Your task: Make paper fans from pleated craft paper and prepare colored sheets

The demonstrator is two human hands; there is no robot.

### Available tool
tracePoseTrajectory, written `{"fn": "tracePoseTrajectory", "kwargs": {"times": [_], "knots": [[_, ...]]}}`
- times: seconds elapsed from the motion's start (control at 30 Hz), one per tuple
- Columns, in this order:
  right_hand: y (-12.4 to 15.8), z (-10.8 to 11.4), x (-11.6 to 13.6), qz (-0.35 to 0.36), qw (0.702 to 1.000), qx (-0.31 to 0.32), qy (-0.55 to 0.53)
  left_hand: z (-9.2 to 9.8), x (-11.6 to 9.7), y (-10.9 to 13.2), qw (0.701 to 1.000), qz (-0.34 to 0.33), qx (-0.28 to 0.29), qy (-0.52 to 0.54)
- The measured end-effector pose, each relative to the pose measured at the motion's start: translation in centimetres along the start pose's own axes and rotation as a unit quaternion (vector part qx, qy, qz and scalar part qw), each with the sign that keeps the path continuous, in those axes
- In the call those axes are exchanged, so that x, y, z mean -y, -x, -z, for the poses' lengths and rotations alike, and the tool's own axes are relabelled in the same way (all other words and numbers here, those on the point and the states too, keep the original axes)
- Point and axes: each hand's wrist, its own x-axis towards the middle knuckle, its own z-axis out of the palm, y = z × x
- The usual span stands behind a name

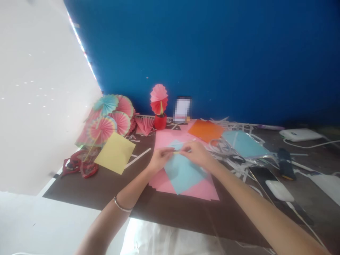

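My left hand (160,157) and my right hand (196,151) meet above a square of light blue paper (183,177). Both sets of fingers are pinched on the two ends of a thin yellowish strip (176,152), which looks like paper, though it is small and blurred. Under the blue square lie several pink paper sheets (209,189), fanned slightly. To the left of my left hand is a square of yellow paper (115,153). Orange paper (205,131) lies behind my right hand.
Pleated paper fans (102,129) stand at the back left, with a red pot (160,121) holding a pink fan flower beside them. Scissors (225,146), paper scraps and a packet of blue paper (245,143) lie right. A phone (262,175) and white case (279,190) are near my right forearm.
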Motion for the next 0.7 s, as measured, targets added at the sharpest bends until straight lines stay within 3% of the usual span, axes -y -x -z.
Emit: {"fn": "tracePoseTrajectory", "kwargs": {"times": [0.17, 0.3, 0.47, 0.7], "knots": [[0.4, -0.2, 0.2, -0.001, 1.0, -0.002, -0.019, 0.0, -0.1, -0.1, 0.998, 0.019, 0.044, 0.048], [0.3, -0.3, 0.1, -0.009, 0.999, 0.018, -0.038, 0.0, -0.2, -0.1, 0.998, 0.007, 0.047, 0.049], [-0.1, -0.4, -0.4, -0.074, 0.995, 0.004, -0.069, -0.1, -0.3, -0.1, 0.997, 0.001, 0.056, 0.051], [-0.6, -0.4, -1.3, -0.056, 0.996, 0.015, -0.071, 0.0, -0.6, 0.1, 0.995, 0.002, 0.082, 0.056]]}}
